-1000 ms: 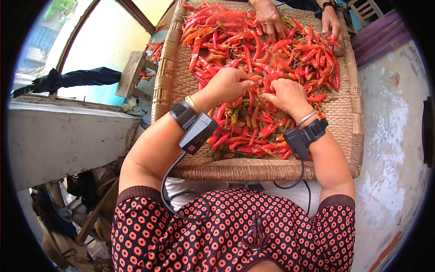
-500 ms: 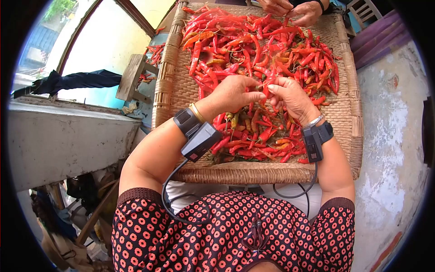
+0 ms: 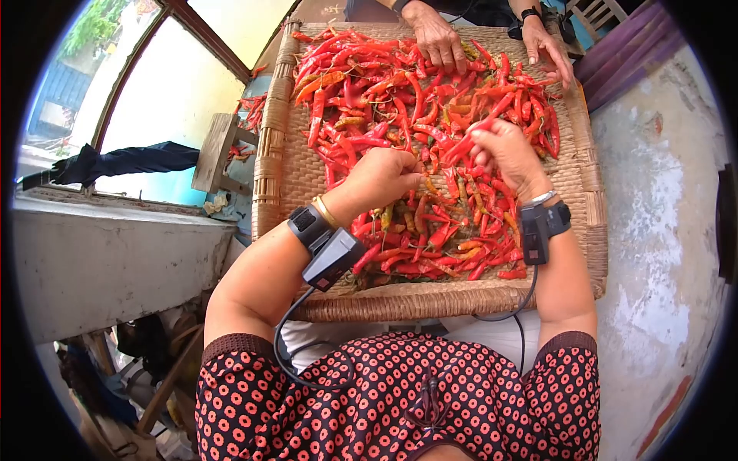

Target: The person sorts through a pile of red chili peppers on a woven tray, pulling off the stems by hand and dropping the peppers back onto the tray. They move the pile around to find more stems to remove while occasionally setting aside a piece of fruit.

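Note:
Red chili peppers [image 3: 361, 107], a few orange or greenish, lie in a wide heap on a woven tray [image 3: 407, 303]. My right hand [image 3: 509, 157], over the middle right of the heap, pinches a red chili pepper [image 3: 463, 144] whose tip points left and down. Just left of it, my left hand [image 3: 384, 180] hovers low above the peppers with thumb and fingers pressed together. Anything between those fingertips is too small or hidden to tell. A gap separates my two hands.
Across the tray, another person's hand [image 3: 440, 38] reaches into the peppers, and their other hand [image 3: 547, 50] hangs by the far right edge. A wooden stool [image 3: 217, 154] and a dark folded umbrella [image 3: 146, 160] are on the left. A worn wall [image 3: 653, 215] borders the right.
My hands have moved apart, the right going up and right with a chili pepper, the left slightly left and down. The other person's hands have separated, one reaching into the heap.

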`<state>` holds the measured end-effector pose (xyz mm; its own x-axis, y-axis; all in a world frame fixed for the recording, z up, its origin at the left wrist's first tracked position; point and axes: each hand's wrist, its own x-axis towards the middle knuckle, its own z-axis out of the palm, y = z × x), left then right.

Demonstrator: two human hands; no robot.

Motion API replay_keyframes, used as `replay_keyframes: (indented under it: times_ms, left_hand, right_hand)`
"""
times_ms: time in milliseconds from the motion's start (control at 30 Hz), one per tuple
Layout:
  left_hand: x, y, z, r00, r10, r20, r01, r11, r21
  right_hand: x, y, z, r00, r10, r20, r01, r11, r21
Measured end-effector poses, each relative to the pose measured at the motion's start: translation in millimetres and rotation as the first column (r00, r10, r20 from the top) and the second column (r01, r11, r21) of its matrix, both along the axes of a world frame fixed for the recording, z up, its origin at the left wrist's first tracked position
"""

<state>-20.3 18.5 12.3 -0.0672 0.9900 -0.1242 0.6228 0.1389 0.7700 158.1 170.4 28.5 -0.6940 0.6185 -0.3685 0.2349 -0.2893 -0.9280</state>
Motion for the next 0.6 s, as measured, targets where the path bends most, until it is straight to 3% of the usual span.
replay_keyframes:
  times_ms: [67, 100, 133, 200, 267, 333, 367, 400, 467, 533, 600]
  left_hand:
    - [-1.3, 0.3, 0.4, 1.0, 0.009, 0.009, -0.009, 1.0, -0.014]
    - [-1.6, 0.6, 0.2, 1.0, 0.019, 0.017, -0.018, 0.999, -0.032]
    - [-1.3, 0.6, 0.0, 1.0, 0.018, 0.016, -0.018, 0.999, -0.029]
    - [0.4, 0.3, -2.0, 0.994, 0.068, 0.088, -0.066, 0.998, -0.02]
    - [0.0, 1.9, -9.9, 0.984, 0.105, 0.146, -0.1, 0.994, -0.043]
    - [-0.9, 2.5, -10.2, 0.968, 0.146, 0.204, -0.134, 0.988, -0.072]
    - [-1.7, 3.0, -8.1, 0.98, 0.144, 0.14, -0.139, 0.989, -0.043]
    - [-2.2, 3.3, -6.2, 0.987, 0.144, 0.076, -0.143, 0.99, -0.014]
    - [-2.3, 3.9, -1.8, 0.97, 0.177, 0.165, -0.167, 0.983, -0.073]
    - [-2.4, 4.2, -3.0, 0.944, 0.216, 0.25, -0.187, 0.973, -0.134]
    - [-0.9, 4.8, -8.5, 0.801, 0.228, 0.554, -0.191, 0.974, -0.125]
  right_hand:
    - [3.1, 9.3, 0.0, 0.899, -0.283, -0.334, 0.244, 0.957, -0.154]
    - [3.7, 13.2, 1.7, 0.833, -0.386, -0.395, 0.344, 0.922, -0.176]
    - [5.9, 18.5, -2.8, 0.832, -0.386, -0.398, 0.344, 0.923, -0.173]
    - [8.1, 23.9, -14.1, 0.898, -0.366, -0.242, 0.341, 0.93, -0.14]
    - [2.3, 9.2, -21.5, 0.962, -0.27, -0.027, 0.271, 0.96, 0.066]
    - [-2.8, -5.2, -25.1, 0.985, 0.009, 0.17, -0.058, 0.956, 0.286]
    - [-4.4, -9.9, -32.7, 0.982, 0.074, 0.174, -0.161, 0.807, 0.568]
    - [-7.8, -16.5, -34.3, 0.971, 0.134, 0.2, -0.241, 0.568, 0.787]
    - [-11.9, -29.1, -31.0, 0.925, 0.278, 0.26, -0.381, 0.663, 0.645]
    - [-16.2, -39.9, -35.0, 0.915, 0.377, 0.146, -0.389, 0.72, 0.575]
    - [-17.3, -45.6, -29.4, 0.91, 0.388, 0.148, -0.406, 0.755, 0.515]
